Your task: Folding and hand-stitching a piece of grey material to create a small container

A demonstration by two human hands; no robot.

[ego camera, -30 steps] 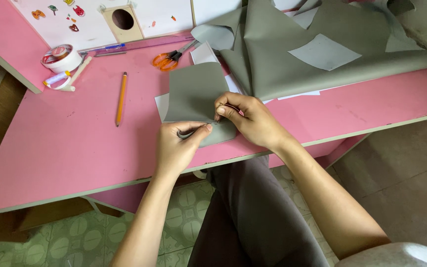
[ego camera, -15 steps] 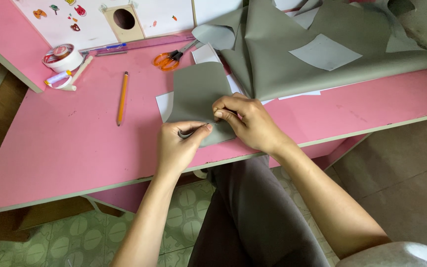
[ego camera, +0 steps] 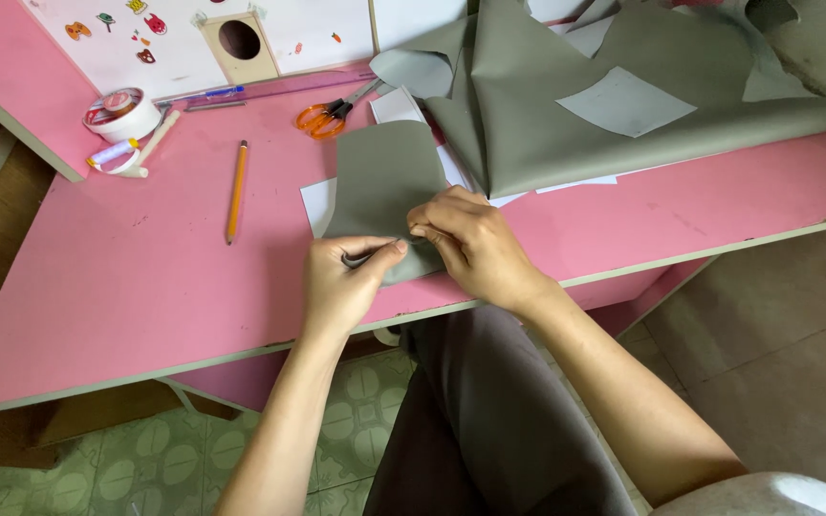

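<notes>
Table (ego camera: 126, 287): pink top with a pale edge, running across the view; the person sits at its near edge.
Fabric (ego camera: 566, 115): large grey-green sheet, folded and rumpled, at the far right of the table; a lighter square patch lies on it.
Board (ego camera: 184, 38): white, with small coloured stickers, at the far left; a tan panel with a round hole leans on it.
Piece (ego camera: 384, 182): cut grey-green shape, flat on the table near its front edge, over white paper (ego camera: 317, 203); its near end is held by both hands.
Right hand (ego camera: 475, 250): fingers together, pinching the piece's near edge from the right.
Left hand (ego camera: 341, 282): thumb and forefinger closed on the same edge from the left, fingertips almost meeting those of the right hand.
Scissors (ego camera: 329, 113): orange handles, closed, just beyond the piece.
Pencil (ego camera: 235, 191): orange, lying lengthwise, left of the piece and apart from it.
Tape roll (ego camera: 122, 115): white with a red centre, at the far left by the board.
Pen (ego camera: 205, 95): blue and clear, along the board's foot.
</notes>
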